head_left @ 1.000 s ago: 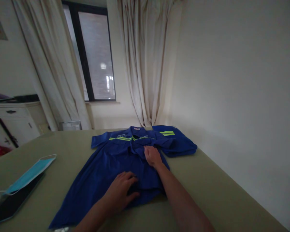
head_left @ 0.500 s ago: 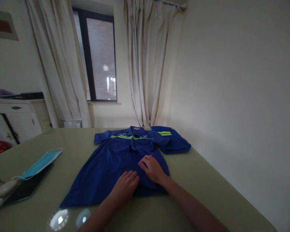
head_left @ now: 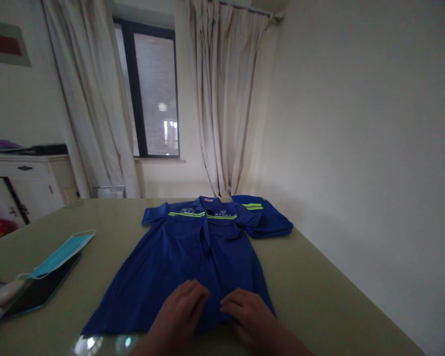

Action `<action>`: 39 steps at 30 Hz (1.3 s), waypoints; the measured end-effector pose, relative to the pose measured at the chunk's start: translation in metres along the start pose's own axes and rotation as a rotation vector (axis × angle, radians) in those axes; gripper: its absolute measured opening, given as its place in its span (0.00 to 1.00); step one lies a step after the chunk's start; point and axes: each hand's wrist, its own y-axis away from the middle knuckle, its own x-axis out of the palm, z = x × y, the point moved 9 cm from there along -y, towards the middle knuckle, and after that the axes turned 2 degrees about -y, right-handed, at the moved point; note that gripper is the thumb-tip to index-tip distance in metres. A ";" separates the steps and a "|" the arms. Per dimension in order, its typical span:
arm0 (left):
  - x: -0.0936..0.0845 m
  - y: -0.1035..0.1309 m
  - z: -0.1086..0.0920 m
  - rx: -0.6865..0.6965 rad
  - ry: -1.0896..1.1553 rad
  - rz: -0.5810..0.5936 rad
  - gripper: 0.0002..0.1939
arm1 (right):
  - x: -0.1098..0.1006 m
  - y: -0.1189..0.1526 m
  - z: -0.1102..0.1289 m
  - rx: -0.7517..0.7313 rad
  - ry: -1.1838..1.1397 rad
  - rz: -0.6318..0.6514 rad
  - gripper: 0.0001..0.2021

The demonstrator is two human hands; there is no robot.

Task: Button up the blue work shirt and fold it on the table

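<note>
A blue short-sleeved work shirt lies front up on the table, collar away from me. Yellow-green stripes and pale lettering cross its chest. Over the lower front, my left hand has its fingers curled together, closed on the cloth near the front opening. Just to the right, my right hand is bent over the same part, its fingers closed on the shirt near the hem. The fingertips hide the exact grip. A narrow gap separates the two hands.
Folded blue clothing with yellow-green stripes lies at the back right, touching the shirt's sleeve. On the left, a light-blue face mask rests on a dark tablet-like device. A wall runs along the table's right side.
Both hands have come nearer to me, the right one down from the shirt's middle. The hem now lies closer to me, its right side spread wider, and the chest is flatter with both stripes showing.
</note>
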 end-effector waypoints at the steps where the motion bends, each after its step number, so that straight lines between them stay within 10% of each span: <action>1: -0.009 -0.004 0.015 -0.075 0.020 -0.005 0.12 | -0.007 -0.002 -0.004 0.054 -0.056 -0.073 0.14; 5: -0.022 -0.026 0.058 -0.232 0.152 0.071 0.18 | -0.037 0.003 -0.027 0.324 -0.178 -0.473 0.24; 11: -0.002 -0.054 0.081 -0.410 0.285 0.097 0.24 | -0.005 -0.015 0.025 -0.097 -0.211 0.076 0.27; 20: 0.015 -0.049 0.084 -0.377 0.404 -0.111 0.16 | -0.078 -0.107 -0.035 0.213 -0.212 -0.284 0.26; 28: 0.021 -0.045 0.055 -0.290 0.499 -0.021 0.14 | -0.038 -0.248 -0.108 0.447 0.062 -0.253 0.24; 33: 0.024 -0.038 0.067 -0.382 0.510 -0.004 0.14 | -0.030 -0.283 -0.130 0.611 0.093 -0.309 0.28; 39: 0.026 -0.041 0.074 -0.344 0.518 0.046 0.16 | -0.016 -0.303 -0.116 0.412 0.008 -0.182 0.30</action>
